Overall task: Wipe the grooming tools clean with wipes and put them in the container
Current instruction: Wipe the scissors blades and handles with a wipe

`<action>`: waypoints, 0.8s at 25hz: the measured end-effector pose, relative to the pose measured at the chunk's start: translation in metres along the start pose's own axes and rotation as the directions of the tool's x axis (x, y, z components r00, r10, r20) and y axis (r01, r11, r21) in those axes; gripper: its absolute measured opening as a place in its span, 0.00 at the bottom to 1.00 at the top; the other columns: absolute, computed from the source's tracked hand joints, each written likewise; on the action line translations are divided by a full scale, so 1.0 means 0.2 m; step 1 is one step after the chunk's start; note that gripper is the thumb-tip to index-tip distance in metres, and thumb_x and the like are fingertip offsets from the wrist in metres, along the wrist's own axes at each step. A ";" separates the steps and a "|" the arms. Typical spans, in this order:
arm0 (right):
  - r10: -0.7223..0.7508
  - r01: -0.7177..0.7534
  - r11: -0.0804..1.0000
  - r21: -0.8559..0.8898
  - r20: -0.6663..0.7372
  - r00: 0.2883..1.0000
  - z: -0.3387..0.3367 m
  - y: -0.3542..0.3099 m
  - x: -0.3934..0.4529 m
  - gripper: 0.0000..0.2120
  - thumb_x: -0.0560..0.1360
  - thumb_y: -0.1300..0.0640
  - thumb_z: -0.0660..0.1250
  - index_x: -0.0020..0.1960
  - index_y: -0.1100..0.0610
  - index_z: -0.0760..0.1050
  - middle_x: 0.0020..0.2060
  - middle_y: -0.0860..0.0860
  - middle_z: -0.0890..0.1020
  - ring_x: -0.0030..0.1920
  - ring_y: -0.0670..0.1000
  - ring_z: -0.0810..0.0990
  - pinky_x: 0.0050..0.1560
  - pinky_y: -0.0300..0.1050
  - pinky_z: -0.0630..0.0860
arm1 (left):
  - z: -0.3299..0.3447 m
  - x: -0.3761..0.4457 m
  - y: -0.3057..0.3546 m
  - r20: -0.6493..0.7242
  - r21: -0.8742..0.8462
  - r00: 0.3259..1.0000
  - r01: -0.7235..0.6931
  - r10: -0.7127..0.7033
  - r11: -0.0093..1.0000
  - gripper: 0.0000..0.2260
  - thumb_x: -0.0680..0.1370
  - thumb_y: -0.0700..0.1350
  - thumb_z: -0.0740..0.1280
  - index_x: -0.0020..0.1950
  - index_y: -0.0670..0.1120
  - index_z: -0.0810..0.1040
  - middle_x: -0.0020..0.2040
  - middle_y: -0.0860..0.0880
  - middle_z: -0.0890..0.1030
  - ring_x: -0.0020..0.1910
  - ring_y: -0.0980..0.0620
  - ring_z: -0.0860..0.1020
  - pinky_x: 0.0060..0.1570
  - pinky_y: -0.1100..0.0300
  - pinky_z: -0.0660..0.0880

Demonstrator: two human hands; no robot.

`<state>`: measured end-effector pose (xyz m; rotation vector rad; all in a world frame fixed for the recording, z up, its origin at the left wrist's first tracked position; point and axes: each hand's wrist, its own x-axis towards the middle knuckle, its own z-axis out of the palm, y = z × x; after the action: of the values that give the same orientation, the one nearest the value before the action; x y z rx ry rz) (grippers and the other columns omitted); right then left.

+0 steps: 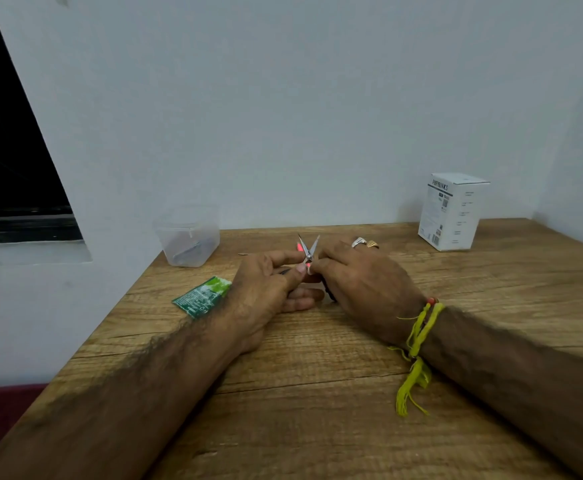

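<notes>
Small scissors (308, 250): blades spread in a V, sitting between both hands above the wooden table (318, 393). Left hand (269, 292) pinching them near the pivot with thumb and forefinger; right hand (363, 282) curling its fingers around the handle side. Clear plastic container (189, 237) standing at the table's far left, tools lying inside. Green wipe sachet (201, 296) lying just beside the left wrist. White box (453, 211) standing far right.

Wooden table (318, 393) against pale walls (283, 98); seemingly dark window (6, 150) left.

One scissors (308, 251); one container (189, 237); perhaps two rings (364, 242).
</notes>
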<state>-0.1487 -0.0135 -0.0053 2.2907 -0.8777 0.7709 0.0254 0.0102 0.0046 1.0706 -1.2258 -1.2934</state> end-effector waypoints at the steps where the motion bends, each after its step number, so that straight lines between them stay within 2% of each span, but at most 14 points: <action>1: -0.011 0.011 1.000 -0.011 -0.004 1.000 0.00 0.00 0.00 0.09 0.72 0.62 0.66 0.51 0.56 0.81 0.49 0.53 0.81 0.42 0.56 0.78 0.41 0.49 0.75 | 0.00 0.00 0.00 0.002 0.003 1.000 0.000 0.000 1.000 0.11 0.81 0.37 0.66 0.63 0.42 0.80 0.48 0.41 0.87 0.43 0.44 0.86 0.38 0.59 0.83; 3: 0.007 -0.007 1.000 0.020 0.001 1.000 0.00 0.01 0.00 0.13 0.73 0.60 0.59 0.52 0.56 0.80 0.50 0.53 0.81 0.44 0.57 0.79 0.42 0.51 0.77 | -0.01 0.00 0.00 0.002 0.011 1.000 -0.007 0.007 1.000 0.10 0.81 0.37 0.66 0.62 0.42 0.80 0.48 0.41 0.87 0.44 0.43 0.86 0.39 0.58 0.84; 5: -0.006 0.006 0.998 0.059 0.000 1.000 0.00 0.02 0.00 0.14 0.73 0.60 0.58 0.52 0.57 0.80 0.50 0.53 0.80 0.42 0.58 0.80 0.40 0.51 0.78 | -0.01 0.00 -0.01 -0.012 0.001 1.000 -0.008 0.008 1.000 0.10 0.81 0.37 0.66 0.61 0.42 0.80 0.46 0.42 0.87 0.44 0.42 0.86 0.39 0.58 0.84; 7: -0.050 0.051 0.998 0.040 -0.004 0.999 -0.01 0.03 -0.01 0.10 0.71 0.63 0.64 0.50 0.56 0.81 0.50 0.52 0.80 0.40 0.57 0.80 0.38 0.50 0.77 | 0.00 0.00 -0.01 -0.016 0.003 1.000 -0.011 0.011 1.000 0.10 0.81 0.36 0.66 0.61 0.42 0.79 0.45 0.42 0.87 0.43 0.42 0.86 0.39 0.58 0.84; 9: -0.073 0.074 0.997 0.037 -0.002 0.997 -0.03 0.04 -0.01 0.13 0.67 0.66 0.73 0.50 0.56 0.81 0.51 0.52 0.80 0.40 0.57 0.80 0.37 0.51 0.78 | 0.00 0.00 -0.01 -0.021 0.011 1.000 -0.019 0.020 1.000 0.10 0.81 0.37 0.66 0.61 0.42 0.79 0.45 0.42 0.87 0.42 0.43 0.86 0.39 0.58 0.84; 12: -0.073 0.073 0.997 0.007 0.003 0.997 -0.04 0.05 -0.02 0.13 0.66 0.66 0.74 0.50 0.57 0.81 0.50 0.53 0.81 0.41 0.58 0.81 0.36 0.51 0.78 | 0.01 0.00 -0.01 -0.031 0.004 0.999 -0.019 0.019 1.000 0.10 0.81 0.37 0.66 0.61 0.42 0.79 0.45 0.42 0.87 0.43 0.43 0.86 0.39 0.58 0.84; 15: -0.097 0.097 0.995 -0.037 0.000 0.995 -0.04 0.05 -0.02 0.10 0.71 0.62 0.66 0.50 0.55 0.81 0.47 0.52 0.82 0.42 0.58 0.81 0.38 0.51 0.77 | 0.00 0.00 -0.01 -0.025 0.018 0.999 -0.022 0.023 1.000 0.10 0.81 0.37 0.66 0.62 0.42 0.79 0.46 0.42 0.87 0.44 0.43 0.86 0.40 0.59 0.84; 17: -0.102 0.101 0.994 -0.039 -0.020 0.995 -0.05 0.04 -0.02 0.13 0.73 0.59 0.59 0.49 0.55 0.82 0.48 0.52 0.82 0.40 0.57 0.80 0.36 0.50 0.77 | 0.00 0.00 -0.01 -0.030 0.014 0.999 -0.020 0.021 1.000 0.10 0.82 0.37 0.66 0.63 0.42 0.79 0.47 0.42 0.87 0.44 0.43 0.86 0.40 0.58 0.84; 20: -0.110 0.110 0.992 -0.058 -0.002 0.994 -0.05 0.03 -0.03 0.14 0.74 0.58 0.57 0.48 0.55 0.82 0.47 0.52 0.82 0.39 0.56 0.80 0.34 0.49 0.76 | 0.01 -0.01 0.00 -0.034 0.019 0.999 -0.018 0.018 1.000 0.10 0.82 0.37 0.65 0.63 0.42 0.79 0.45 0.43 0.87 0.43 0.45 0.87 0.39 0.59 0.83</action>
<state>-0.1604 -0.0082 -0.0016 2.2641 -0.7548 0.6938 0.0239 0.0115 0.0038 1.0885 -1.2221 -1.2476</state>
